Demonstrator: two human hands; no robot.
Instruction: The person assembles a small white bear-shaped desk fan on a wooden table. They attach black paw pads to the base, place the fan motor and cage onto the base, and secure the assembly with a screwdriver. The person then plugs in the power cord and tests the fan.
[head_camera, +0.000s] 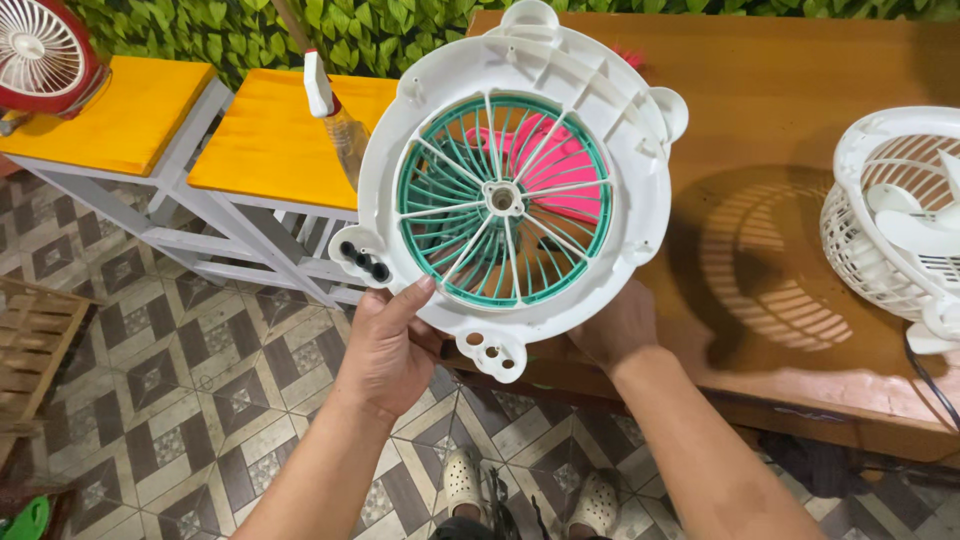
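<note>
I hold up a round white plastic fan housing (590, 90) with a green grille (440, 200) and a pink blade (560, 170) behind it. My left hand (390, 345) grips the lower left rim, thumb on the edge beside a black button panel (365, 262). My right hand (615, 325) supports the lower right rim from behind, fingers hidden by the housing. The housing hovers over the front edge of a brown wooden table (780, 110).
A white caged fan (900, 220) stands at the table's right. Two yellow-topped white benches (270, 140) sit left, with a clear spray bottle (335, 110) and a red fan (45, 50). Patterned tile floor (200, 400) below, my sandalled feet (520, 490), leafy wall behind.
</note>
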